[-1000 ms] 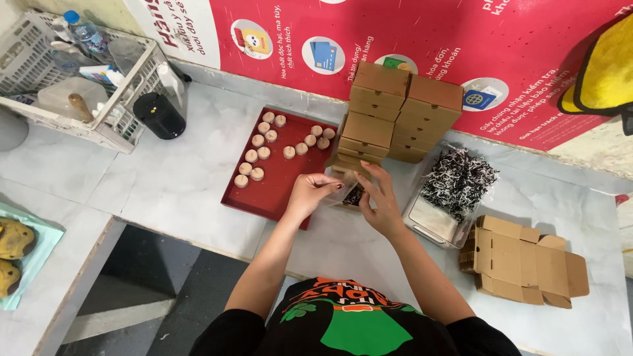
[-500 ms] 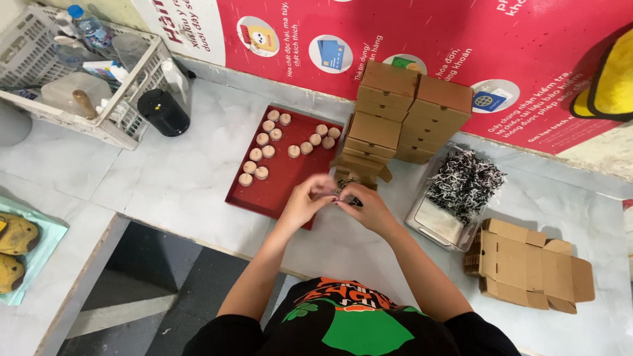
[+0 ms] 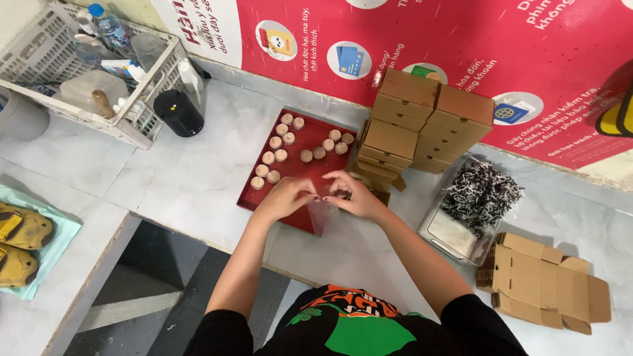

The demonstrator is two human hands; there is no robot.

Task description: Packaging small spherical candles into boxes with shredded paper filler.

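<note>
My left hand (image 3: 285,198) and my right hand (image 3: 355,196) meet over the near right corner of a red tray (image 3: 300,175). Both pinch the top of a small clear plastic bag (image 3: 321,216) that hangs between them. Several round tan pieces (image 3: 282,155) lie in rows on the tray, just beyond my fingers. A stack of closed brown cardboard boxes (image 3: 422,122) stands right behind my right hand.
A clear tub of black-and-white shredded paper (image 3: 480,196) sits to the right, with flat unfolded cardboard boxes (image 3: 547,287) nearer me. At the far left stand a white crate of bottles (image 3: 86,72) and a black jar (image 3: 178,112). Yellow shoes (image 3: 20,244) lie on a teal mat.
My hands drew together from beside the box stack. They now hold the clear bag spread between them at the tray's near edge.
</note>
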